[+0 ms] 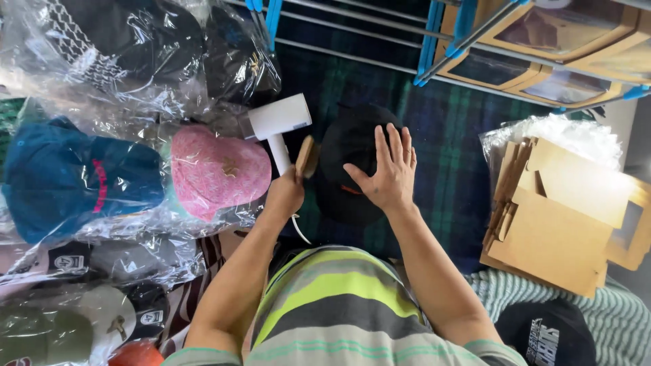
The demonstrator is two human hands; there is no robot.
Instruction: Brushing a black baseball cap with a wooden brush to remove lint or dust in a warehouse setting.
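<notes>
The right hand [386, 173] lies flat on a black cap [349, 169], with its fingers spread apart. It presses on the top of the cap and grips nothing. The black cap sits in the middle, on a dark green and blue checked blanket [447, 135], just in front of the person's striped shirt [332, 305].

The left hand [285, 193] is closed around a small wooden brush [305, 157]. The brush stands up from the fist and touches the left edge of the black cap.

Just behind the brush lies a white tool with a handle [278, 125], shaped like a little hair dryer. To its left lies a pink cap [217, 173] in a clear bag, and next to that is a blue cap [68, 176], also in a clear bag. More bagged caps [135, 47] lie above and below them.

On the right is a stack of flat brown cardboard boxes [563, 217]. A metal rack with blue joints [434, 41] stands at the top.
</notes>
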